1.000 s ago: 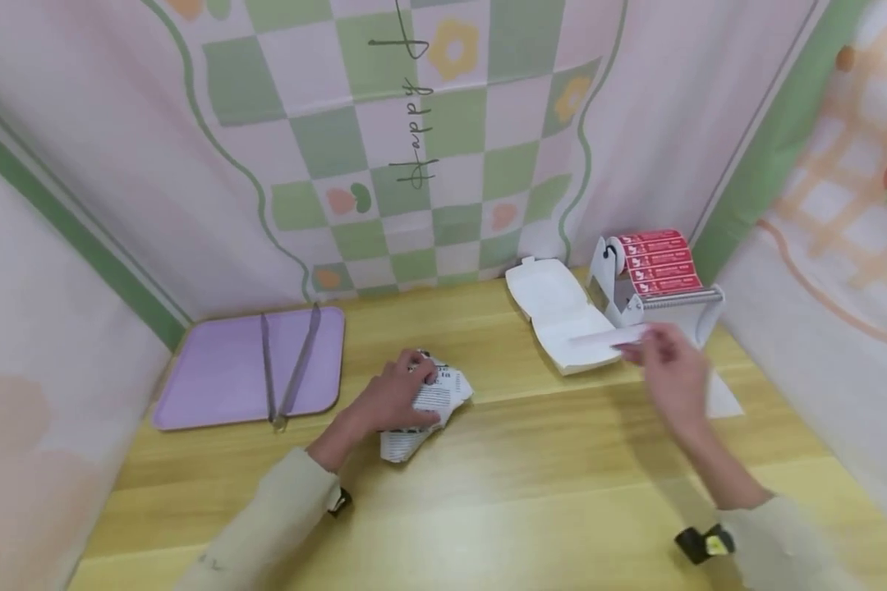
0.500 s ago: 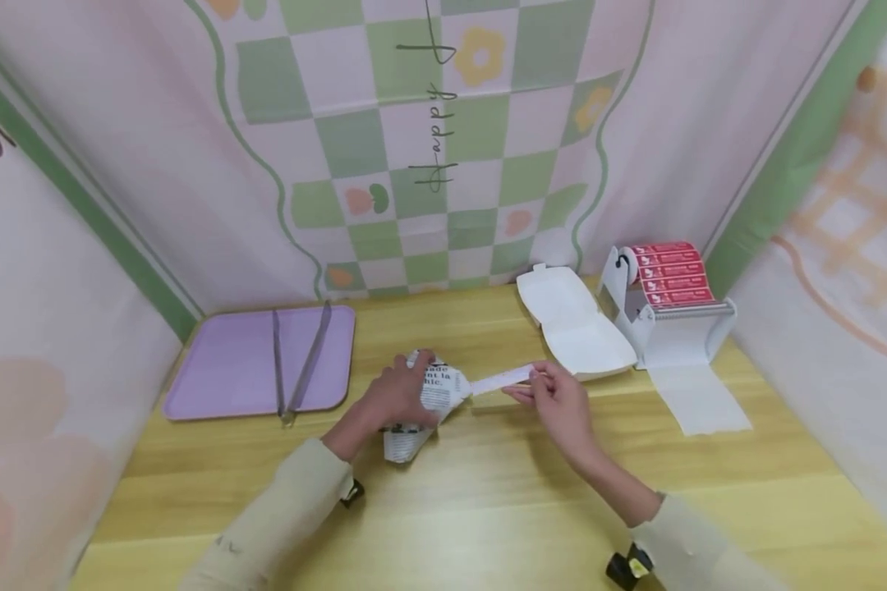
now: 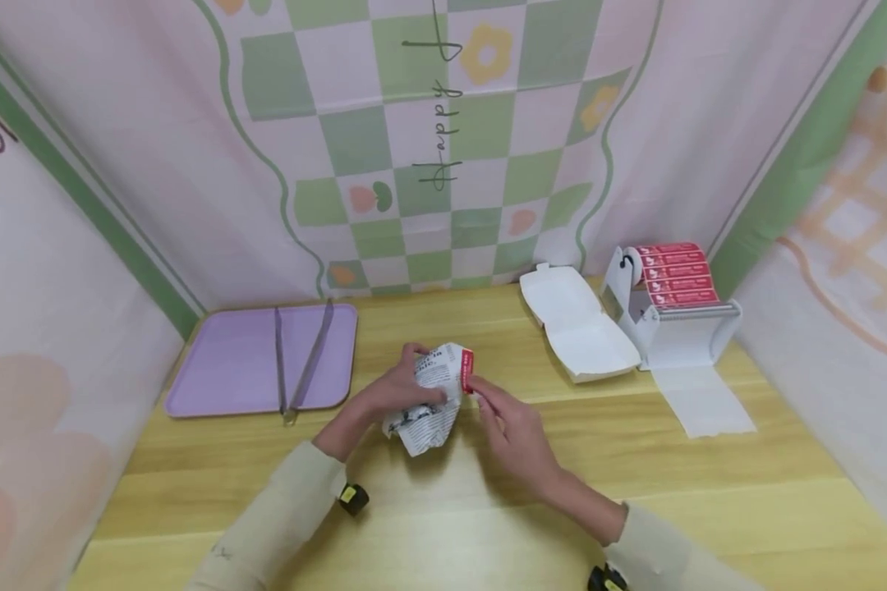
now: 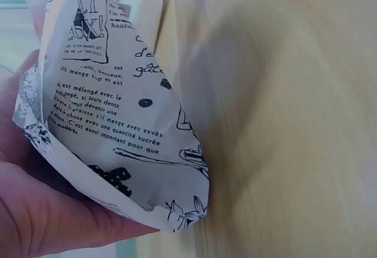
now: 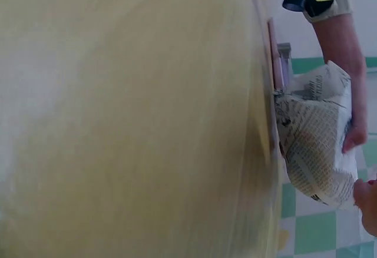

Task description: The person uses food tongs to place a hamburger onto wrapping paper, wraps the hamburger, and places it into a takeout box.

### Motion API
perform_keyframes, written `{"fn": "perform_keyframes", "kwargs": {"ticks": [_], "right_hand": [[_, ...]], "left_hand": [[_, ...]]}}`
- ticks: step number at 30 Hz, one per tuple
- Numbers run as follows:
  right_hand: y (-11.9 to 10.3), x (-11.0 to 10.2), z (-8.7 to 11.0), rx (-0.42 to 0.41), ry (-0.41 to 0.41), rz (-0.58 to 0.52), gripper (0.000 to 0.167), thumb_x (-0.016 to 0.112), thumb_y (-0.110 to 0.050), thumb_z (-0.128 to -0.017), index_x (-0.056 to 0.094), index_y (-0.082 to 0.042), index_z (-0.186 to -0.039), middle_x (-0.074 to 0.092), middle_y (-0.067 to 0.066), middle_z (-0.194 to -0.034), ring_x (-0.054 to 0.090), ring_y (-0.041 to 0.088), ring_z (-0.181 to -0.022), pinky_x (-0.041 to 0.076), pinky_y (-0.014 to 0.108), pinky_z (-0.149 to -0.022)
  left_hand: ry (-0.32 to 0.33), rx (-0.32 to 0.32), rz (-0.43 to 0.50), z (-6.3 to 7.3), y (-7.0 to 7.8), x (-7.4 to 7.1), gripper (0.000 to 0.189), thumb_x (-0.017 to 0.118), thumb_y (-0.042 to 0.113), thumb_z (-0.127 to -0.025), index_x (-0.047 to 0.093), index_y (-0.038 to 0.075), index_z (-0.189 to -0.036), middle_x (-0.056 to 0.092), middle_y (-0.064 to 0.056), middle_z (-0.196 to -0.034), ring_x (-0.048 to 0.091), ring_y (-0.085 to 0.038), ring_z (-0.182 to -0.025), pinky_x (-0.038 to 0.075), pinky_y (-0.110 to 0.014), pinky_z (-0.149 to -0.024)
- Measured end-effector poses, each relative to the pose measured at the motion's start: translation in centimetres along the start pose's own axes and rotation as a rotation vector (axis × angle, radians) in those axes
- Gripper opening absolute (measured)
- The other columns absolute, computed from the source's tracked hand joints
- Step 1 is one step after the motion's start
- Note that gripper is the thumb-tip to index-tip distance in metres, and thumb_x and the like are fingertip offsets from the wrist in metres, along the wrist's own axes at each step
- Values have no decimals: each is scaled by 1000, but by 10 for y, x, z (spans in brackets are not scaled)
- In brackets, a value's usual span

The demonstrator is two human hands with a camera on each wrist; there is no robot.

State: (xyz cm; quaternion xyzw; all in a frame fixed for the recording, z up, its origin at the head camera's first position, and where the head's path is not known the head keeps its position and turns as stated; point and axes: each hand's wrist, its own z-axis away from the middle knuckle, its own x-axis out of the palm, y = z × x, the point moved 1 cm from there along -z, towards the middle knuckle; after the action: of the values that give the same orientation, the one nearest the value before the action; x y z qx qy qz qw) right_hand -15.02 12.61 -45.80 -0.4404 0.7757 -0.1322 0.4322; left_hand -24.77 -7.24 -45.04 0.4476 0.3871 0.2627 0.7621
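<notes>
My left hand (image 3: 397,390) grips a package wrapped in newsprint-patterned paper (image 3: 438,414), thumb on the near side and fingers over the far side. In the left wrist view a folded paper edge of the package (image 4: 112,116) stands out beyond the thumb. A red label (image 3: 466,369) lies along the package's right end. At the label's near end, my right hand (image 3: 523,439) pinches it between thumb and fingers. The right wrist view catches the package (image 5: 318,140) tilted up from the tabletop, with the right fingertips (image 5: 366,202) right at its end. What is inside the paper is hidden.
Metal tongs (image 3: 288,409) lie across a purple tray (image 3: 229,361) on the left. At the back right, an opened white clamshell box (image 3: 562,300) sits beside a white label dispenser (image 3: 683,336) bearing a roll of red labels (image 3: 676,271). Pale backing paper (image 3: 702,402) trails from it.
My right hand has brought the label leftward from near the dispenser and box to the package's end, where its red face now shows. My left hand has tilted the package slightly.
</notes>
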Motion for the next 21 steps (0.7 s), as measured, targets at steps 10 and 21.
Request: {"fn": "perform_keyframes", "kwargs": {"ticks": [10,21], "right_hand": [[-5,13,6,89,-266,81,55,54,-15,-101,36,4,-149,30,18,-161,40,35,-142,36,44,-114],[-4,18,2,129,-397,136,74,51,-23,-101,8,0,-158,-4,16,-167,12,32,-153,23,45,-121]], "left_hand": [[25,-29,-4,1,3,4,92,77,24,-77,20,14,-147,63,-19,-103,68,-23,-69,61,-35,-65],[52,-16,-53,3,5,7,90,78,27,-77,22,14,-146,62,-18,-103,68,-23,-70,60,-34,-65]]}}
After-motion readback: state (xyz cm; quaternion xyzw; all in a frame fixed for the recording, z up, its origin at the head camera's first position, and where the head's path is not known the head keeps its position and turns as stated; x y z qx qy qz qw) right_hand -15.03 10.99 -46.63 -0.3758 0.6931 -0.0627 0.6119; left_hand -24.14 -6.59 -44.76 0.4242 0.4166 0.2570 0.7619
